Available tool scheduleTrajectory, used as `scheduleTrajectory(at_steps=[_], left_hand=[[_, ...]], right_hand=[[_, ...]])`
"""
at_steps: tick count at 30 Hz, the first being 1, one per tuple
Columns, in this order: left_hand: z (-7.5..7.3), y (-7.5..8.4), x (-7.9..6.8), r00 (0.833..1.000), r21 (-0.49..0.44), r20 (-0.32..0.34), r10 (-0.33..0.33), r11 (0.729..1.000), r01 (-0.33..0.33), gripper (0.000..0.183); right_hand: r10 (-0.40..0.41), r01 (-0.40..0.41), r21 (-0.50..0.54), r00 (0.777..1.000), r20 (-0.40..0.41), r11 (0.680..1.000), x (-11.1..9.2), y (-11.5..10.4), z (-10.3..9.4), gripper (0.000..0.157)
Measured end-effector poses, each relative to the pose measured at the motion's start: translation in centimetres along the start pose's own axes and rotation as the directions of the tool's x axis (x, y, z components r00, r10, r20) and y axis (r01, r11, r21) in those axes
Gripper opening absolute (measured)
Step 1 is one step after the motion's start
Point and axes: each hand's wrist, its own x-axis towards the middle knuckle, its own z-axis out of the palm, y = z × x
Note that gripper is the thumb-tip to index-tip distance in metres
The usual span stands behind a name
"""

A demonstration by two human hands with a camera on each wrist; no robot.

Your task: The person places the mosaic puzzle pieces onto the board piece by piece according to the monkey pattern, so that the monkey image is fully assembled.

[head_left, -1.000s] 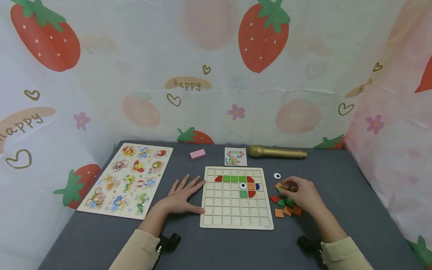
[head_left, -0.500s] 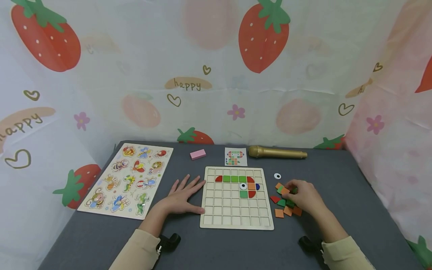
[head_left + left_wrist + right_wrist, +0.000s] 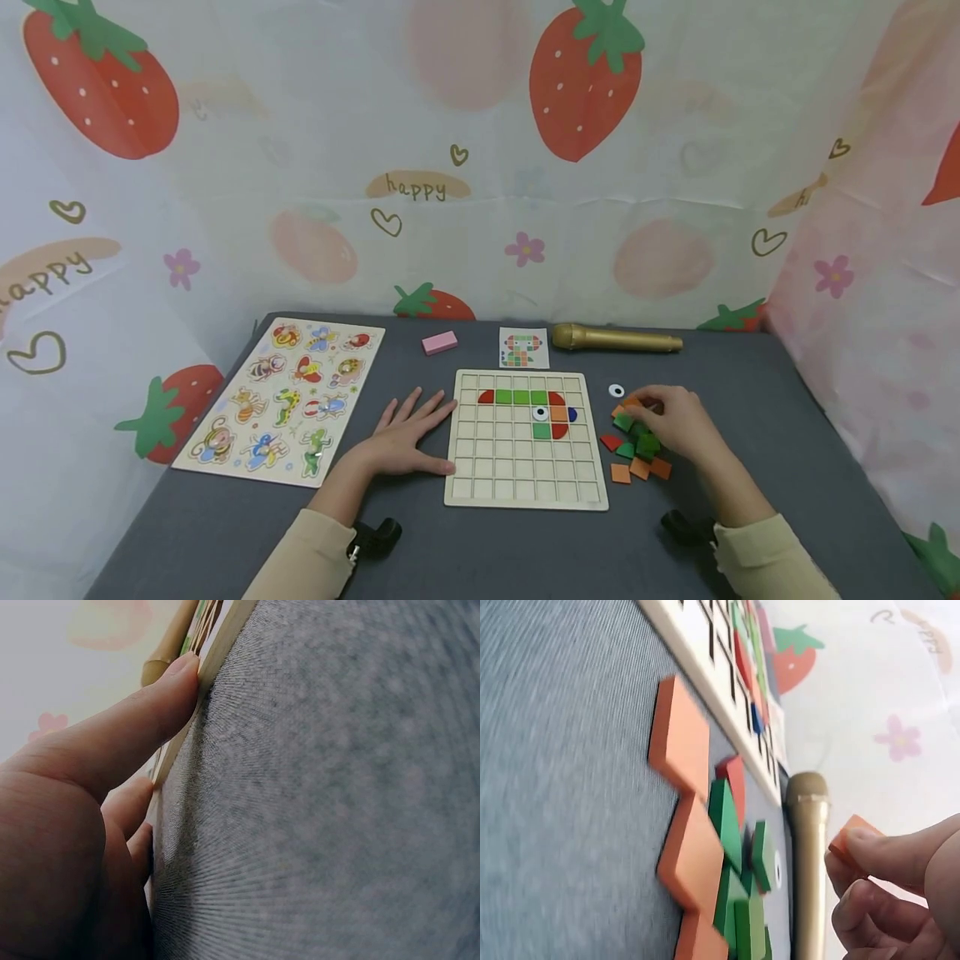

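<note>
An orange tile (image 3: pixel 857 820) is pinched by the right hand (image 3: pixel 677 422) above loose tiles (image 3: pixel 647 447) heaped between the grid board (image 3: pixel 517 468) and the right edge of the worktop (image 3: pixel 750 400). The board's left rim is touched by the left hand (image 3: pixel 401 443), which is held spread. Past the worktop's far edge, "happy" can be read on the strawberry-print curtain (image 3: pixel 322 150).

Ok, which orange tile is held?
The orange tile pinched by the right hand; the others lie loose beside the grid board, except one set in it.
</note>
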Motion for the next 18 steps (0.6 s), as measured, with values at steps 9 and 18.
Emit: scheduleTrajectory(at_steps=[9, 18], left_hand=[[0.1, -0.1, 0.0, 1.000, 0.000, 0.002, 0.001, 1.000, -0.001, 0.102], [-0.1, 0.2, -0.1, 1.000, 0.003, 0.006, 0.004, 1.000, -0.004, 0.101]], right_hand=[[-0.029, 0.025, 0.077, 0.998, 0.049, 0.997, 0.6, -2.1, 0.9, 0.036], [-0.061, 0.056, 0.133, 0.998, 0.030, 0.989, 1.9, -4.9, 2.7, 0.016]])
